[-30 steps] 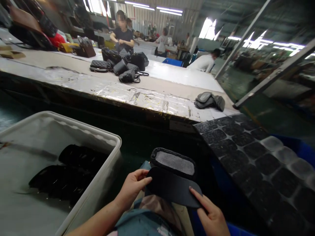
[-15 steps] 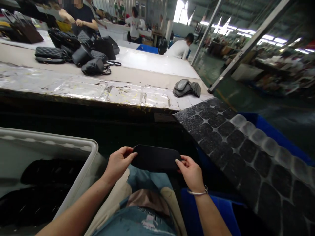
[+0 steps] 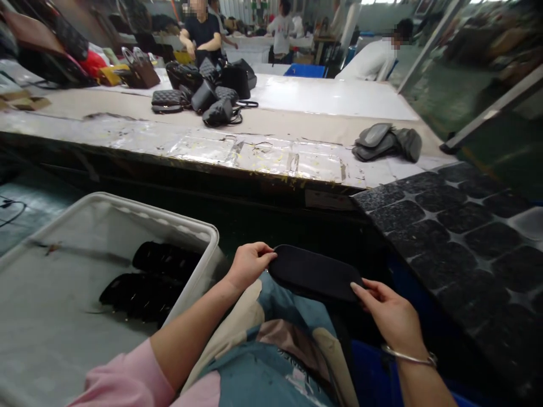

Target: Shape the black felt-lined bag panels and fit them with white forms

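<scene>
Stretched between my hands above my lap is a flat black oval panel (image 3: 314, 272) with rounded ends. My left hand (image 3: 250, 264) pinches its left end between thumb and fingers. At the right end, my right hand (image 3: 388, 311) grips it the same way, thumb on top; a bangle circles that wrist. The panel tilts slightly down to the right. To the left, a white bin (image 3: 214, 233) holds several similar black pieces (image 3: 136, 294) stacked in rows.
A long worktable (image 3: 297, 127) runs across the front, bearing black bags (image 3: 203, 93) and a pile of grey pieces (image 3: 386, 141). On the right slants a board with dark rounded panels (image 3: 458, 226). Two people, one in black (image 3: 201, 34), one in white (image 3: 369, 59), work beyond.
My view has swung left, so more of the white bin shows and the scene sits further right. Both hands keep their hold on the black panel.
</scene>
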`<state>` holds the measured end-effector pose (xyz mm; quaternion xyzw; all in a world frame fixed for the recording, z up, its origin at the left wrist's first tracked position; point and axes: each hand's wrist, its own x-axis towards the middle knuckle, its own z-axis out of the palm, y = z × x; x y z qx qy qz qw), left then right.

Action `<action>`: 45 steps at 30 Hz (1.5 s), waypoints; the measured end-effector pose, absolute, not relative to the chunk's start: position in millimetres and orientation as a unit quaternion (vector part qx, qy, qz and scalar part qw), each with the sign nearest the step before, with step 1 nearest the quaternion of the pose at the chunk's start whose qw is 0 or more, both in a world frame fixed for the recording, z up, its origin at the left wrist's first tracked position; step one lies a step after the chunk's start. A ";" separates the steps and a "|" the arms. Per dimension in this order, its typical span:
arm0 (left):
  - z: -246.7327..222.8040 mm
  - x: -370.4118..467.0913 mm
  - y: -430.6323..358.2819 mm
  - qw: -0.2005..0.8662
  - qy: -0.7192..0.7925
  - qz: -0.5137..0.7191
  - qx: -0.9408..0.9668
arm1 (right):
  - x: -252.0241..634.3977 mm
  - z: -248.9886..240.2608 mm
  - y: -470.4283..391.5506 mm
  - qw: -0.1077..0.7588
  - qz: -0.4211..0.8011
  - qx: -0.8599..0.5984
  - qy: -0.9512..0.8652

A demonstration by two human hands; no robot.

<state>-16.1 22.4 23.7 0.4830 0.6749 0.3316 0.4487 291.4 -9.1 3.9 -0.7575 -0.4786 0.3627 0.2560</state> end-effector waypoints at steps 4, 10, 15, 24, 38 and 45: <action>24.1 -17.9 24.5 0.465 0.679 0.327 0.465 | 291.8 4.4 -7.0 0.275 0.405 -0.746 -0.451; 22.9 -17.2 22.5 0.468 0.673 0.342 0.459 | 290.3 5.6 -4.4 0.275 0.438 -0.740 -0.431; 15.1 -17.7 8.1 0.441 0.666 0.392 0.456 | 295.7 2.1 -5.0 0.250 0.448 -0.750 -0.417; 10.6 -13.3 -14.7 0.440 0.646 0.432 0.449 | 314.9 -8.9 -4.5 0.189 0.451 -0.768 -0.413; 14.2 -11.7 -9.9 0.402 0.670 0.419 0.463 | 300.4 11.6 2.6 0.158 0.438 -0.775 -0.427; 8.5 -11.1 -7.3 0.415 0.682 0.408 0.443 | 285.1 19.6 -1.2 0.233 0.470 -0.753 -0.396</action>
